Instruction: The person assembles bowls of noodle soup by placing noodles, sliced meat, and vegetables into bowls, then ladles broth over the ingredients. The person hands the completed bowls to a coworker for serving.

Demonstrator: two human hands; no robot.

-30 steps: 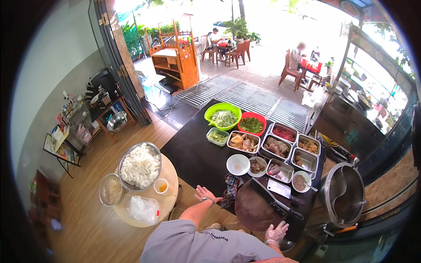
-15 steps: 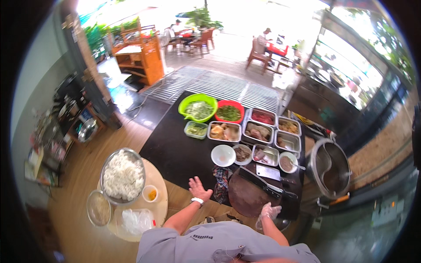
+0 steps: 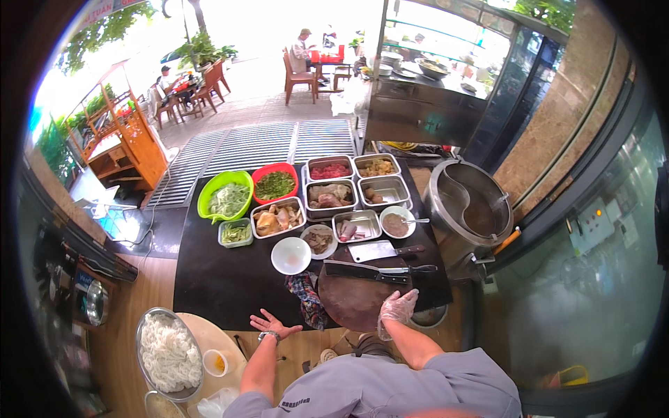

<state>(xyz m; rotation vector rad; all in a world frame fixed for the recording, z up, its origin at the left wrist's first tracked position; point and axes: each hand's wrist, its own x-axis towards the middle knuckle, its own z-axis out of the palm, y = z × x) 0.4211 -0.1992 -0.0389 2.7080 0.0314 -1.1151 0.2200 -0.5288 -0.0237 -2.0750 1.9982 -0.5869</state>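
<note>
my left hand is spread, fingers fanned, just off the near edge of the dark worktop, with a band round its wrist. my right hand, in a clear plastic glove, has its fingers stretched out at the right edge of the round chopping board; i can't tell whether it touches the wood. that board lies on the worktop in front of me, and a long dark knife rests across its far part, beside a sharpening rod. a cleaver lies flat just beyond them. a crumpled patterned cloth sits against the board's left side, between it and my left hand. past the cloth stands a white bowl, and further back are metal trays of meat. the big divided pot stands to the right of the worktop.
</note>
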